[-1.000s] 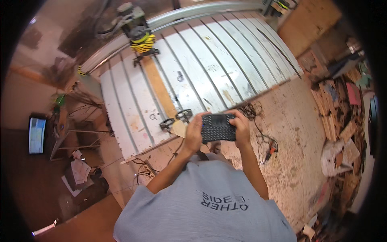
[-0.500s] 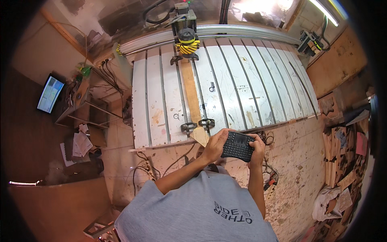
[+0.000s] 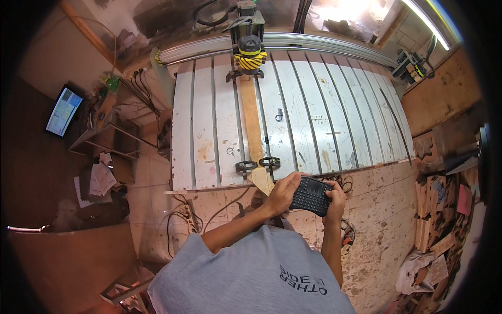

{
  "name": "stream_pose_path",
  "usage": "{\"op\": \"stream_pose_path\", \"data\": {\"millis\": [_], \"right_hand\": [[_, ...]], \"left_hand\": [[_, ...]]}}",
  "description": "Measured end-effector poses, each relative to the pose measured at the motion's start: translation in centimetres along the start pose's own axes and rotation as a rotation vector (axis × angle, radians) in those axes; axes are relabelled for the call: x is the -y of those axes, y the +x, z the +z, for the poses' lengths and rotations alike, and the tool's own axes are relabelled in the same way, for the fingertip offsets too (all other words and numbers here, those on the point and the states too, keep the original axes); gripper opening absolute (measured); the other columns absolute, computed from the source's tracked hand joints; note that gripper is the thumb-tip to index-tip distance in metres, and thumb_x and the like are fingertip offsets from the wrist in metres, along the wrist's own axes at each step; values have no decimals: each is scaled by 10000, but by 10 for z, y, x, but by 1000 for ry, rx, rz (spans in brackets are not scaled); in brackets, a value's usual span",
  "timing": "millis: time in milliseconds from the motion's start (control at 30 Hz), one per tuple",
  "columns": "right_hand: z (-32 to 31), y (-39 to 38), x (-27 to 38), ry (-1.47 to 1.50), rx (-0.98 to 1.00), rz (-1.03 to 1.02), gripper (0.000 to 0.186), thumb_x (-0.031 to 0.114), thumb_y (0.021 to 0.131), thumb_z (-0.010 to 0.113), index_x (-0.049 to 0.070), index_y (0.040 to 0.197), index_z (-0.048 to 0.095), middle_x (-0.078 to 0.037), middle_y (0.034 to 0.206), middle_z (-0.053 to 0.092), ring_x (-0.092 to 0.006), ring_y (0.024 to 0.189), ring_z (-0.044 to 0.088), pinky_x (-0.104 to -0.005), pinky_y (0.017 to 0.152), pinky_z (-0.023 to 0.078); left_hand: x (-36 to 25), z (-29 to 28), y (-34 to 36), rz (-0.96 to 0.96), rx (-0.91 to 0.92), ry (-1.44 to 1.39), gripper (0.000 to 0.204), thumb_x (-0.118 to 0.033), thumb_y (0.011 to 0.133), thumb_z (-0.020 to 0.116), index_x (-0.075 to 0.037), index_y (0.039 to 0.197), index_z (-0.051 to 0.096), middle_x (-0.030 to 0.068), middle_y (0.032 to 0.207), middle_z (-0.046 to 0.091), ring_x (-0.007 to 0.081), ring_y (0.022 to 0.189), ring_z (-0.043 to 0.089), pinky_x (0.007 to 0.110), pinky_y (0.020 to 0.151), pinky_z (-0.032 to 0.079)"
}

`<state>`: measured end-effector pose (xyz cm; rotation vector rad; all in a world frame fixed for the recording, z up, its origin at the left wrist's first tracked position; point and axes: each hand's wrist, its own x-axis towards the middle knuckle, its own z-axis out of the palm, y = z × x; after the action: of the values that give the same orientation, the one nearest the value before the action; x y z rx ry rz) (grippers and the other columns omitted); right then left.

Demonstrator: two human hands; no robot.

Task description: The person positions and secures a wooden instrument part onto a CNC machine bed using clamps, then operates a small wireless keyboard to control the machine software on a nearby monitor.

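Between my two hands is a small black wireless keyboard [image 3: 310, 197] with a touchpad at its upper part. My left hand [image 3: 284, 191] is closed round its left end, thumb along the top edge. On the other end my right hand [image 3: 334, 201] grips it, the thumb lying over the keys. Just beyond my hands, a long wooden board [image 3: 252, 120] lies on the slotted white machine bed [image 3: 298, 131]. Black clamps [image 3: 270, 163] press on its near end, which juts past the bed's edge. Over the far end stands the router spindle [image 3: 250, 55] with a yellow-and-black striped collar; its tip is hidden.
A metal gantry rail [image 3: 324, 41] spans the bed's far side. At the left, a lit monitor [image 3: 64, 111] stands near a desk, with papers [image 3: 102, 179] below. Cables and a power strip [image 3: 189, 217] lie on the floor. Wood offcuts [image 3: 430, 209] are piled at the right.
The whole view has shifted slightly, so the spindle and bed appear a little further right. My hands keep their grip on the keyboard, which sits slightly lower in the picture.
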<state>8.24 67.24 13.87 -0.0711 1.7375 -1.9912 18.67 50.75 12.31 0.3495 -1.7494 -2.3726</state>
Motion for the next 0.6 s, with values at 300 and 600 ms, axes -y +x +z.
{"op": "stream_pose_path", "data": {"millis": [300, 600], "right_hand": [[4, 5, 0, -18, -2, 10, 317, 50, 803, 470, -54, 1032, 662, -53, 881, 656, -99, 711, 586, -242, 663, 491], [14, 4, 6, -11, 20, 11, 314, 67, 793, 467, -46, 1020, 653, -61, 867, 657, -106, 696, 596, -250, 647, 501]], "left_hand": [[-4, -6, 3, 16, -15, 59, 545, -433, 1135, 315, 8, 1290, 595, 75, 1036, 698, 105, 917, 658, 259, 825, 526], [-2, -11, 4, -10, -17, 24, 541, -417, 1138, 314, 18, 1292, 596, 82, 1046, 704, 105, 931, 661, 258, 839, 526]]}}
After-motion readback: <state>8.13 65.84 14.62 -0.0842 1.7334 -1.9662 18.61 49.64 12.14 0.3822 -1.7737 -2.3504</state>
